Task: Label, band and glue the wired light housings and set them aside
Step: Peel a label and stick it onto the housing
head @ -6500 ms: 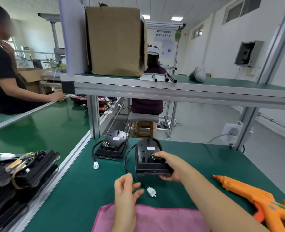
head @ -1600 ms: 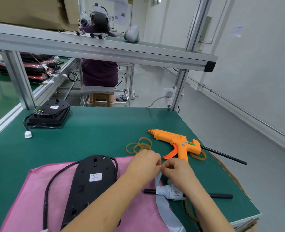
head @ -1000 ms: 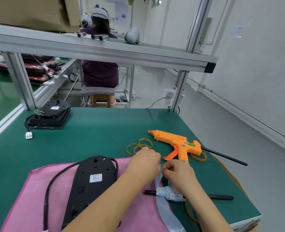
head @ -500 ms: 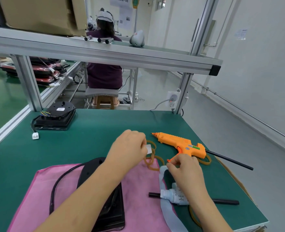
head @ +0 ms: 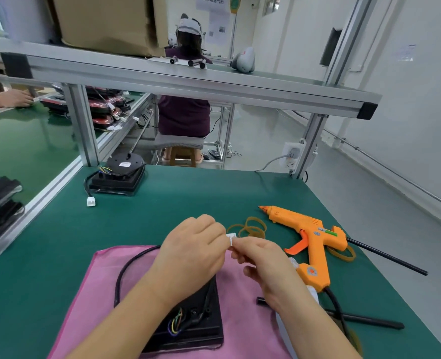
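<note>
Above the pink cloth (head: 102,294) on my green worktop (head: 188,198) both hands meet: my left hand (head: 190,252) and my right hand (head: 263,260) have the fingers curled and together they pinch a small white label (head: 231,238). Under my left forearm the black plastic light housing (head: 196,325) lies on the cloth, and its black cable (head: 126,270) curves to the left. Just beside my hands, on the right, lie tan rubber bands (head: 250,228) and the orange glue gun (head: 310,234). At the far left corner sits a second black housing (head: 118,174)

My green bench (head: 188,193), a pink cloth (head: 105,294) spread in front of me, orange glue gun (head: 310,229) on my right, rubber bands (head: 250,226) near its nozzle, a wired black housing (head: 118,177) at the far left corner
</note>
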